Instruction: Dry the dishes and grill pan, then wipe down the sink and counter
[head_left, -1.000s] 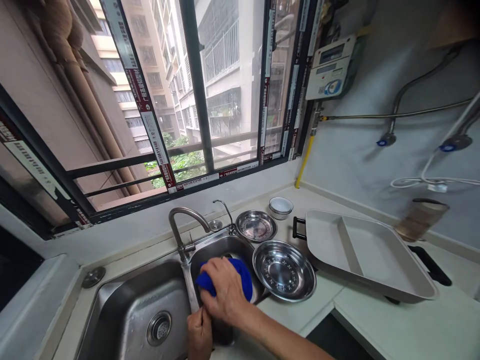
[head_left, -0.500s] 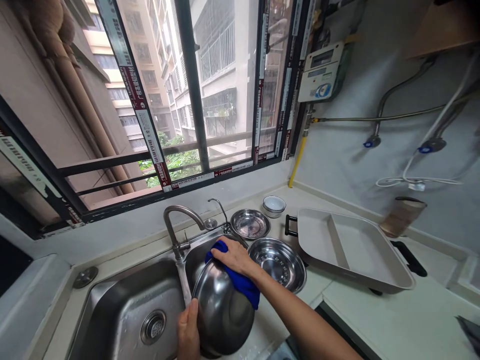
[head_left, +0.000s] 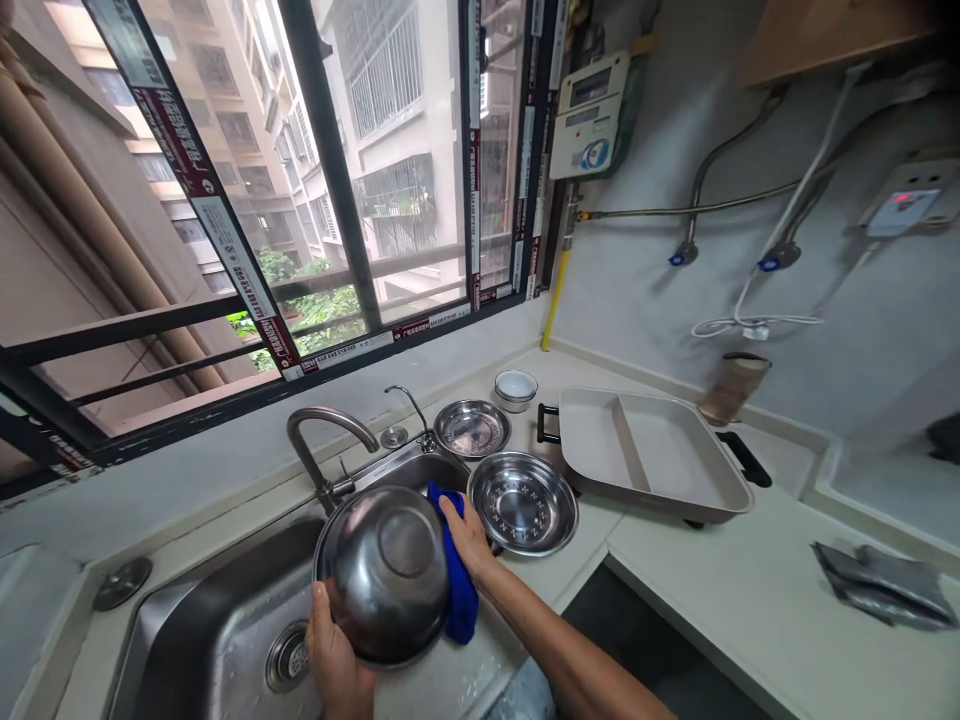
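Wiping seems in hand: steel bowl [head_left: 386, 575] tilted over sink [head_left: 217, 600], left hand [head_left: 337, 655] gripping rim, right hand [head_left: 466, 540] clasping blue cloth [head_left: 461, 600] against side, fingers partly hidden. Next wipe calls for steady rim.

Daylight comes in through the big window [head_left: 367, 180]. The tall buildings [head_left: 247, 120] outside look very bright and washed out, almost white in spots. Inside, the light is soft and a bit gray. The wall [head_left: 637, 290] on the right is dimmer, with soft, fuzzy shadows on it, and the top right corner goes black. Shiny spots glow on the metal bowl [head_left: 390, 575], the round dishes [head_left: 523, 503] and the sink [head_left: 217, 610]. The gap under the counter [head_left: 720, 580] is very dark. Little red lights shine on the white plug box [head_left: 904, 210]. Things near the sides look stretched and tilted, and the small print is hard to read.
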